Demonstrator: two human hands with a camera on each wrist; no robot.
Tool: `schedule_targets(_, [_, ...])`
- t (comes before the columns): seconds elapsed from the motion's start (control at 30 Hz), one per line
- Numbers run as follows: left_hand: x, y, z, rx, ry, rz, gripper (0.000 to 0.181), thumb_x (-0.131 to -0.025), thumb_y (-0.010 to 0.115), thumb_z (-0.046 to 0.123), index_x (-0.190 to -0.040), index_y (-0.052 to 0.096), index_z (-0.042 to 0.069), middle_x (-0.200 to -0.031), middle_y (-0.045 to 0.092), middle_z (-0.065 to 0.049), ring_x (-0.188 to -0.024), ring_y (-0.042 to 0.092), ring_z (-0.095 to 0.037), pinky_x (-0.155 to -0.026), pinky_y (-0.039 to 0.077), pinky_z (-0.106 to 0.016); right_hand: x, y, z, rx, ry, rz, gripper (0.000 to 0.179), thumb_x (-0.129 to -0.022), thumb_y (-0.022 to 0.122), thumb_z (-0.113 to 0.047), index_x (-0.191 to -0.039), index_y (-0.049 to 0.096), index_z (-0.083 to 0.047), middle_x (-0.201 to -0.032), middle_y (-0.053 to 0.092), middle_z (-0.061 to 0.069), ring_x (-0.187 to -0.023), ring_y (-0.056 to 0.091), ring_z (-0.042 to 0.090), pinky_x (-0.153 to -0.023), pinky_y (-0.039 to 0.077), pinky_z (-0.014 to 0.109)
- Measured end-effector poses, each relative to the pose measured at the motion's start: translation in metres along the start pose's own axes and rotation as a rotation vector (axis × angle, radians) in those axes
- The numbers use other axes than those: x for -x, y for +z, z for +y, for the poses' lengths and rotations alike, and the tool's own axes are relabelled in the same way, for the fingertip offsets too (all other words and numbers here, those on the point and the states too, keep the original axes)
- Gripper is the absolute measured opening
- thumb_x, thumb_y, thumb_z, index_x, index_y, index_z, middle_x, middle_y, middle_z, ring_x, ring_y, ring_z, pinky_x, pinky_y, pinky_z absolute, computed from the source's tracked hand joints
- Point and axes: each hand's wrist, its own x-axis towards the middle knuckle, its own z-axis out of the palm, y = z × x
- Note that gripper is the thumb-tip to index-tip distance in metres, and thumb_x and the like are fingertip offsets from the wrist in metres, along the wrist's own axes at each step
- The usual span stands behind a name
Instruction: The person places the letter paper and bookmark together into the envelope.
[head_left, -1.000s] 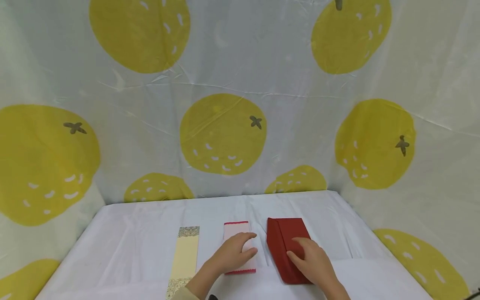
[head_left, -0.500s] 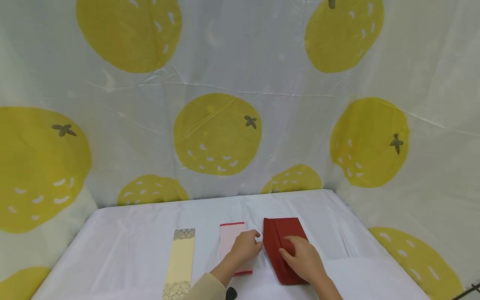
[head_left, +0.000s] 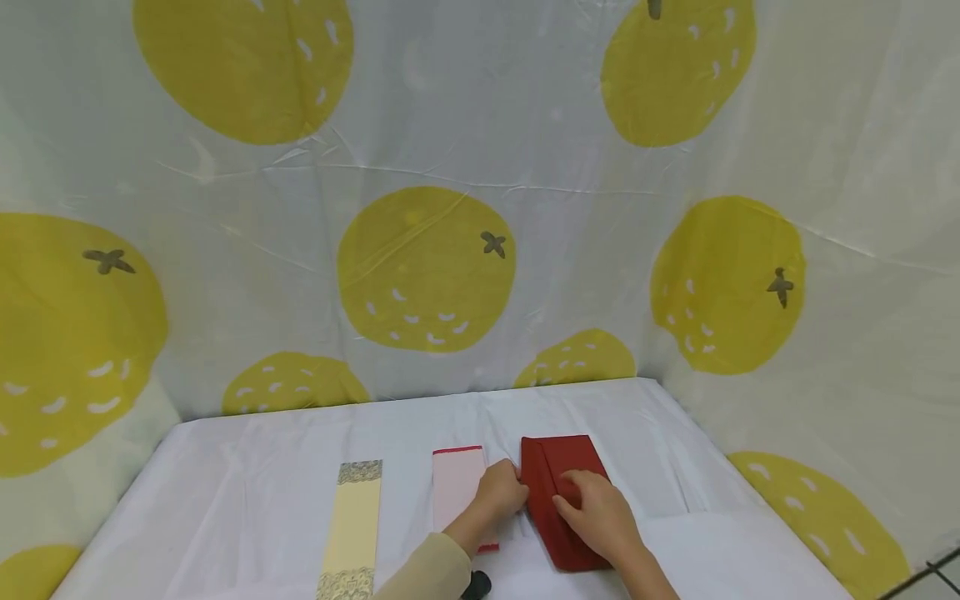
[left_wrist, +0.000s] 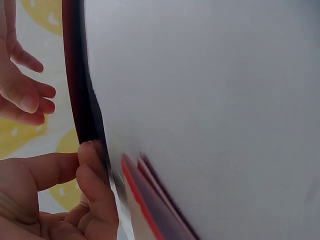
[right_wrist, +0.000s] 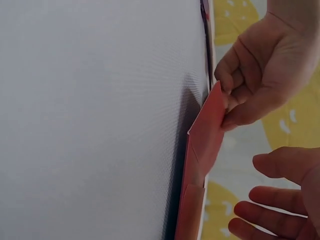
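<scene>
A red envelope [head_left: 562, 537] with its long flap along the left side lies on the white-covered table. My left hand [head_left: 501, 493] pinches the edge of that flap between thumb and fingers. In the right wrist view the flap [right_wrist: 207, 122] stands tilted up off the surface at the left hand's fingertips. Over the envelope's right part hovers my right hand [head_left: 603, 518], its fingers relaxed and spread and holding nothing. The right wrist view shows that hand [right_wrist: 280, 200] apart from the envelope. Partly behind my left forearm lies a pale pink rectangular paper piece [head_left: 453, 487] with red ends.
Farther left lies a long cream strip [head_left: 352, 525] with patterned ends. A white cloth [head_left: 240, 500] covers the table. Behind and beside it hang white curtains [head_left: 570, 233] printed with yellow fruit. A small black object [head_left: 477, 585] shows below the left sleeve.
My left hand has moved right, from above the pink paper piece to the red envelope's flap, and now pinches it. The right hand stays over the envelope. The head view has shifted slightly right.
</scene>
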Motion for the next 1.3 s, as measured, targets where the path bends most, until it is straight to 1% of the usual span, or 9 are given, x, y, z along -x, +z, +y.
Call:
schedule_targets(0.07, [0.0, 0.0, 0.0, 0.022, -0.003, -0.009, 0.016, -0.085, 0.065, 0.003, -0.082, 0.05, 0.004, -0.068, 0.051, -0.004, -0.056, 0.052, -0.017, -0.054, 0.046, -0.026, -0.001, 0.0, 0.0, 0.006, 0.0, 0.001, 0.035, -0.08, 0.079, -0.022, -0.109, 0.068, -0.003, -0.104, 0.068, 0.009, -0.099, 0.063, 0.03, -0.085, 0.052, 0.05])
schedule_targets(0.23, [0.003, -0.002, 0.001, 0.117, -0.043, -0.045, 0.016, -0.087, 0.067, 0.005, -0.091, 0.052, 0.003, -0.073, 0.052, -0.005, -0.057, 0.056, -0.016, -0.059, 0.051, -0.027, -0.001, 0.001, 0.002, 0.021, 0.005, 0.016, 0.035, -0.079, 0.079, -0.02, -0.107, 0.068, -0.003, -0.104, 0.067, 0.009, -0.099, 0.063, 0.031, -0.084, 0.052, 0.049])
schedule_targets(0.43, [0.01, -0.006, 0.002, 0.222, -0.026, -0.073, 0.016, -0.087, 0.066, 0.0, -0.093, 0.052, 0.004, -0.066, 0.057, -0.005, -0.055, 0.061, -0.013, -0.061, 0.053, -0.025, -0.002, 0.004, 0.003, 0.03, -0.014, 0.04, 0.037, -0.075, 0.082, -0.021, -0.106, 0.068, -0.004, -0.101, 0.065, 0.008, -0.096, 0.062, 0.029, -0.08, 0.053, 0.047])
schedule_targets(0.57, [0.013, -0.009, 0.004, 0.307, -0.006, -0.086, 0.016, -0.087, 0.065, -0.003, -0.091, 0.051, 0.005, -0.061, 0.058, -0.005, -0.051, 0.061, -0.011, -0.059, 0.054, -0.025, -0.003, 0.003, 0.003, 0.043, -0.044, 0.068, 0.039, -0.072, 0.084, -0.019, -0.105, 0.068, -0.005, -0.101, 0.064, 0.008, -0.095, 0.061, 0.03, -0.079, 0.054, 0.047])
schedule_targets(0.73, [0.014, -0.011, 0.002, 0.354, 0.004, -0.085, 0.017, -0.087, 0.064, -0.005, -0.091, 0.051, 0.005, -0.063, 0.06, -0.004, -0.05, 0.059, -0.01, -0.057, 0.056, -0.026, -0.002, 0.0, 0.004, 0.056, -0.065, 0.083, 0.037, -0.071, 0.083, -0.015, -0.104, 0.069, -0.007, -0.1, 0.064, 0.007, -0.095, 0.061, 0.029, -0.078, 0.053, 0.046])
schedule_targets(0.9, [0.016, -0.01, -0.001, 0.389, -0.004, -0.069, 0.018, -0.086, 0.064, -0.008, -0.089, 0.052, 0.006, -0.059, 0.058, -0.004, -0.048, 0.056, -0.009, -0.054, 0.054, -0.024, -0.003, -0.006, 0.004, 0.024, -0.065, 0.048, 0.033, -0.074, 0.081, -0.012, -0.105, 0.069, -0.011, -0.096, 0.061, 0.002, -0.092, 0.059, 0.024, -0.075, 0.052, 0.042])
schedule_targets(1.1, [0.02, -0.011, -0.003, 0.408, -0.033, -0.065, 0.016, -0.086, 0.064, -0.006, -0.09, 0.053, 0.005, -0.064, 0.057, -0.006, -0.049, 0.057, -0.01, -0.055, 0.053, -0.022, -0.009, -0.015, 0.008, -0.02, -0.103, -0.027, 0.026, -0.075, 0.075, -0.007, -0.098, 0.073, -0.018, -0.086, 0.051, -0.01, -0.081, 0.051, 0.011, -0.067, 0.047, 0.031])
schedule_targets(1.23, [0.021, -0.013, -0.004, 0.404, -0.054, -0.065, 0.015, -0.087, 0.065, -0.004, -0.091, 0.054, 0.005, -0.067, 0.058, -0.007, -0.051, 0.057, -0.011, -0.056, 0.053, -0.023, -0.014, -0.021, 0.012, -0.024, -0.12, -0.074, 0.024, -0.074, 0.071, -0.009, -0.095, 0.074, -0.021, -0.08, 0.045, -0.013, -0.073, 0.044, 0.006, -0.062, 0.042, 0.026])
schedule_targets(1.3, [0.022, -0.014, -0.005, 0.411, -0.061, -0.064, 0.015, -0.087, 0.065, -0.005, -0.091, 0.054, 0.005, -0.069, 0.058, -0.008, -0.05, 0.057, -0.011, -0.056, 0.054, -0.023, -0.015, -0.024, 0.013, -0.033, -0.117, -0.094, 0.024, -0.074, 0.07, -0.01, -0.095, 0.074, -0.021, -0.079, 0.046, -0.014, -0.07, 0.044, 0.005, -0.061, 0.041, 0.026])
